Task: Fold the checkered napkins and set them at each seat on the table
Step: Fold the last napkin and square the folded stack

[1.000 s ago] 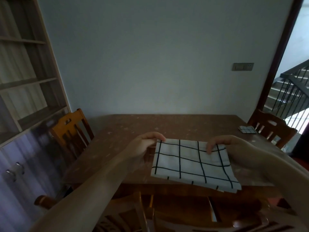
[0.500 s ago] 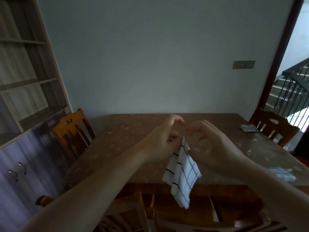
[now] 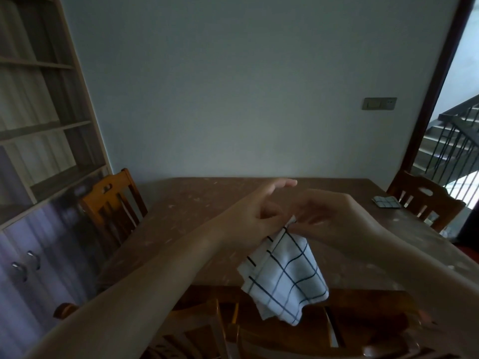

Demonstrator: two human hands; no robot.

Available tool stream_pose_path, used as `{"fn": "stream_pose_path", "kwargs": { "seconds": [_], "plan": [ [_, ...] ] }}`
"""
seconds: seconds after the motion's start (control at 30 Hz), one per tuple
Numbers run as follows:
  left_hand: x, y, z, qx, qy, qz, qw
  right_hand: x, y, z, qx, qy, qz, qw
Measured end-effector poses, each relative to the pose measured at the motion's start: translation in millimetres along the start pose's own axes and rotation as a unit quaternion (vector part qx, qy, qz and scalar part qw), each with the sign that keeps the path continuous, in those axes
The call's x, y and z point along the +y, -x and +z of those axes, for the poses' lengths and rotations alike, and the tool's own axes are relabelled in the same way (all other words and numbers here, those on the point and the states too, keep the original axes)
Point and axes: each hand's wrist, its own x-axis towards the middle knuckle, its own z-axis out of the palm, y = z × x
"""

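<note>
Now pinching the napkin (image 3: 283, 275) by its top corner: right hand (image 3: 334, 221) and left hand (image 3: 255, 224) meeting there, left index finger straight. Hanging above the near table (image 3: 181, 218) edge, long axis dropping toward the near side, below both hands.

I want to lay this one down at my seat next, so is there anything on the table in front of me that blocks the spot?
Nothing visible does. The checkered napkin hangs from both hands above the near edge of the table, which shows bare wood there. The only other item, a folded napkin, lies at the far right seat.
</note>
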Motion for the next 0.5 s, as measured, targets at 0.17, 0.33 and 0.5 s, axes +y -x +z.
{"fn": "stream_pose_path", "kwargs": {
  "seconds": [0.17, 0.33, 0.5],
  "plan": [
    [-2, 2, -6, 0.026, -0.001, -0.001, 1.0, 3, -1, -8, 0.058, -0.137, 0.03, 0.988],
    [1, 11, -15, 0.0, 0.049, -0.021, 0.999, 15, 0, -19, 0.12, -0.117, 0.059, 0.984],
    [-2, 10, -18, 0.008, -0.009, -0.024, 1.0, 21, 1, -24, 0.131, -0.097, 0.062, 0.985]
  ]
}}
